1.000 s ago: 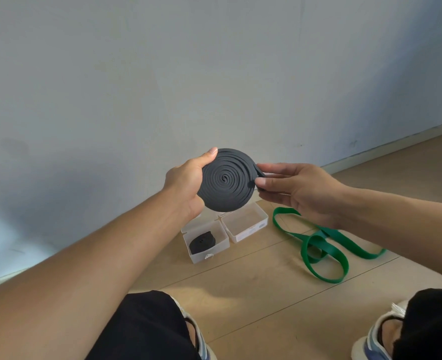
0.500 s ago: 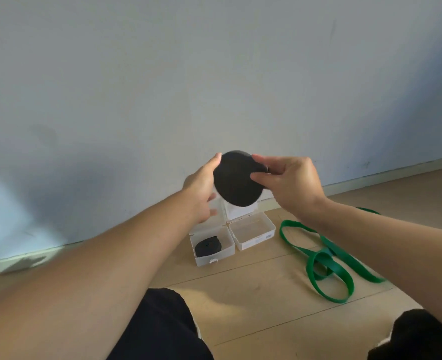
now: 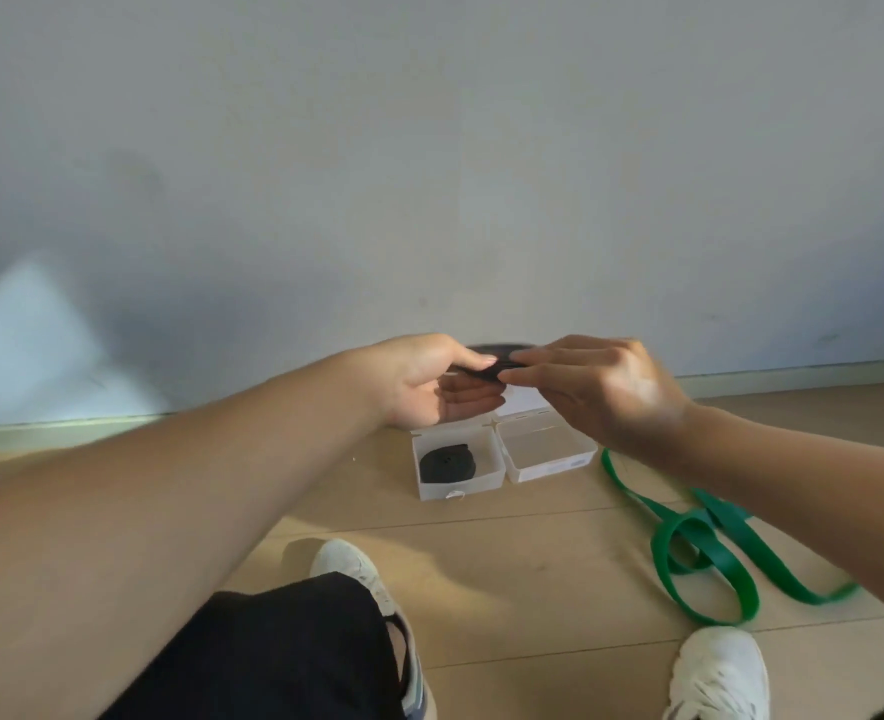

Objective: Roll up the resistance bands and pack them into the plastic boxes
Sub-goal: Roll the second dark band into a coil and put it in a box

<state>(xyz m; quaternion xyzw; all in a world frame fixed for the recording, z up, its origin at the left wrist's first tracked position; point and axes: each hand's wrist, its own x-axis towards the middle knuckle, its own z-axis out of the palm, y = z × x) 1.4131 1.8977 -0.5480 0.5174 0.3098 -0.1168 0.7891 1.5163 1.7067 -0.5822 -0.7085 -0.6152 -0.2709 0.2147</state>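
Observation:
A rolled black band lies flat and edge-on between both hands, above the two plastic boxes by the wall. My left hand holds it from the left with thumb on top and fingers beneath. My right hand pinches its right edge. The left box holds another rolled black band. The right box has nothing in it. A green band lies unrolled on the floor at the right.
The wall and its baseboard run just behind the boxes. My knees in black shorts and two white shoes sit at the bottom of the view on the wooden floor.
The black roll has tipped from upright, face toward me, to flat and has come down toward the boxes. Both hands went forward and down with it.

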